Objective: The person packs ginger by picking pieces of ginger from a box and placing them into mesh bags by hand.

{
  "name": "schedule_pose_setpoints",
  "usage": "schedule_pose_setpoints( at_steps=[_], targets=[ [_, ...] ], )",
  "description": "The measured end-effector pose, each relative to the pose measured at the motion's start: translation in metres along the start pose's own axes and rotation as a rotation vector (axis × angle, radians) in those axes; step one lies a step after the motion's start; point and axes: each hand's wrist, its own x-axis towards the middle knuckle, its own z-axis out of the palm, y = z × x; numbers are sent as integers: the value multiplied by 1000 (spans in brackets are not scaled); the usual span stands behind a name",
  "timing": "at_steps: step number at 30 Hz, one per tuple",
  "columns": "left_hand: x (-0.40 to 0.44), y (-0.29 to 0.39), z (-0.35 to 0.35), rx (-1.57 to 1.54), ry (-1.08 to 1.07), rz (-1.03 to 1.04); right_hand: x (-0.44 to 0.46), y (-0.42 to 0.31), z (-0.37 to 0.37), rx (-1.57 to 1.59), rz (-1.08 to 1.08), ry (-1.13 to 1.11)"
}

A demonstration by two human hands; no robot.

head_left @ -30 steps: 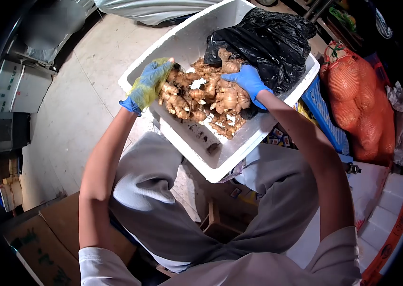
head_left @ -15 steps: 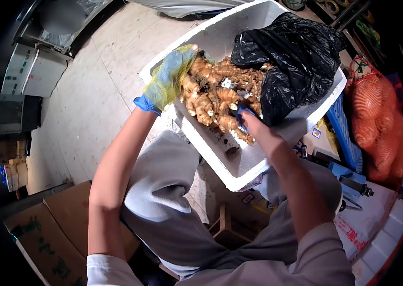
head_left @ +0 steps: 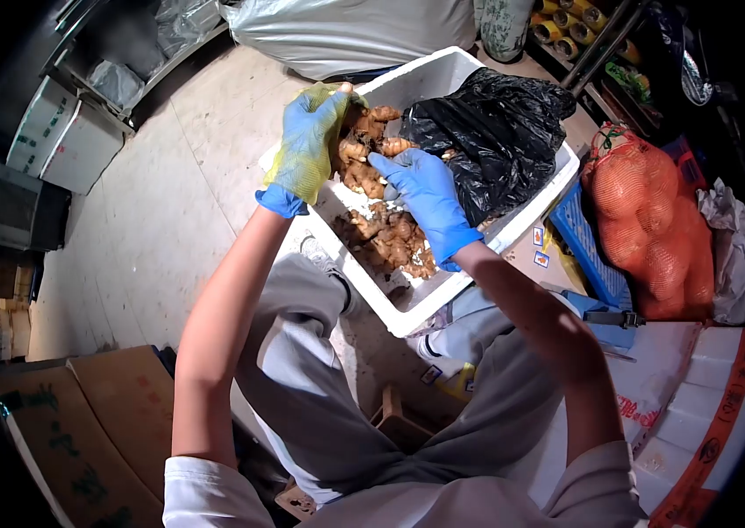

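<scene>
My left hand, in a blue glove with yellow mesh over it, is closed on the side of a large knobbly ginger root. This ginger is raised over a white foam box. My right hand, in a blue glove, reaches in from the other side, with its fingertips bent against the same ginger. Part of its grip is hidden behind the hand. More ginger, with dirt on it, lies in the near end of the box. A crumpled black plastic bag covers the far right part.
Right of the box stand a blue crate and a red net sack of round produce. White boxes sit at near right, a cardboard box at near left. A large silvery sack lies beyond the foam box.
A large ginger root has been lifted in my left hand, uncovering smaller pieces below. My right hand has come up out of the box onto it. The box appears lower and farther left in view.
</scene>
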Motion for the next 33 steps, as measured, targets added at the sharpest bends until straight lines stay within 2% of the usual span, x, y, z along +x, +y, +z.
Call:
schedule_pose_setpoints(
  at_steps=[3, 5, 8, 10, 11, 12, 13, 16, 18, 19, 20, 22, 24, 25, 26, 28, 30, 31, 33],
  targets=[
    [-25, 17, 15, 82, -20, 55, -9, 3, 1, 90, 24, 80],
    [-40, 20, 16, 43, -7, 20, -16, 5, -4, 353, 2, -4],
    [-36, 2, 3, 80, 67, -19, -25, -4, -16, 321, -49, 13],
    [-38, 1, 3, 73, 36, 44, -26, 0, -17, 294, -63, 27],
    [-38, 2, -1, 163, -58, 100, -27, 1, -20, 291, -26, -59],
    [-37, 1, -4, 163, -55, 95, -29, -5, -24, 291, 10, -144],
    [-35, 1, -7, 201, -76, 25, -32, -21, -32, 196, 90, -229],
    [-33, -3, -11, 230, -95, -73, -21, -28, -47, 374, 272, -376],
    [-33, -2, -10, 215, -116, -121, -19, -33, -51, 291, 290, -369],
    [-34, 0, -9, 64, -169, -143, -17, -33, -54, 269, 200, -291],
    [-36, 4, -9, 62, -171, -147, -13, -32, -60, 246, 111, -213],
    [-39, 12, -10, 253, -266, -93, -7, -26, -68, 202, 151, -158],
    [-40, 9, -7, 207, -267, -162, -8, -19, -53, 355, 38, -272],
    [-42, 11, -4, 179, -323, -156, -12, -20, -50, 326, 35, -416],
    [-44, 13, -1, 150, -379, -153, -22, -19, -43, 349, 112, -460],
    [-46, 18, 7, 131, -368, -166, -27, -16, -30, 445, 136, -577],
    [-45, 25, 13, 117, -333, -102, -20, -5, -23, 437, 83, -515],
    [-44, 23, 14, 116, -339, -104, -20, 0, -21, 438, 99, -329],
    [-41, 10, 14, 228, -143, -81, -15, 11, -16, 407, 109, -11]
  ],
)
